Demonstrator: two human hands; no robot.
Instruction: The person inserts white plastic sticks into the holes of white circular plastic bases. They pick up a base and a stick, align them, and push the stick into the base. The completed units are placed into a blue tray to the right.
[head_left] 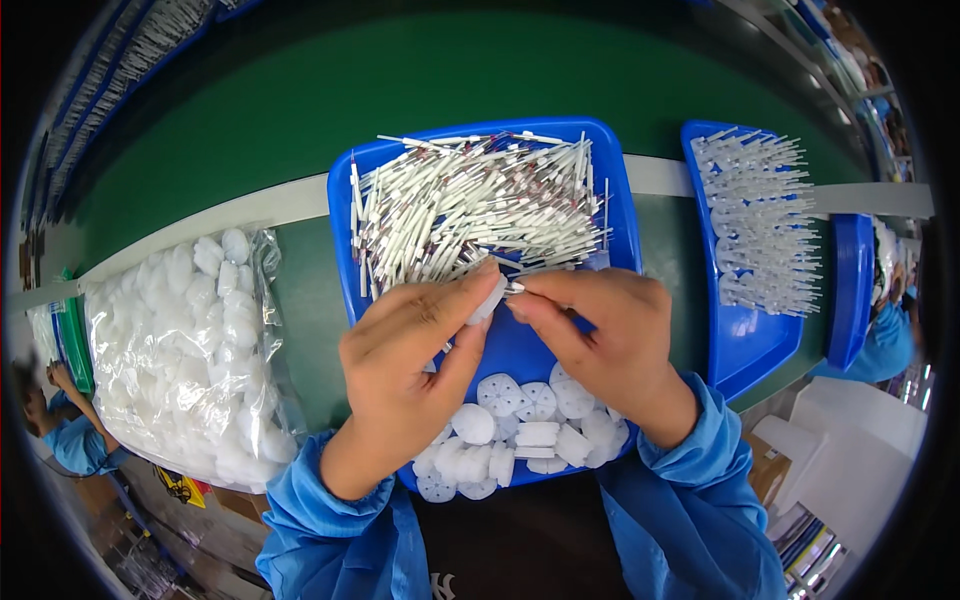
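Between the thumb and fingers of my left hand (400,345) is a white round plastic disc (487,303), tilted on edge. My right hand (615,335) pinches a thin white stick (514,288) whose end is against or very close to the disc; the fingers hide most of it. Both hands meet above the middle of a large blue tray (622,205). In its far part lies a heap of thin white sticks (470,215), some with dark or reddish ends. Loose white discs (537,434) with small holes are piled in its near part.
At the left a clear plastic bag (180,360) bulges with white discs. A second blue tray (752,348) on the right holds rows of discs with upright sticks (757,225). Beyond it stands another blue tray (850,290). People in blue sleeves (885,345) are at both sides.
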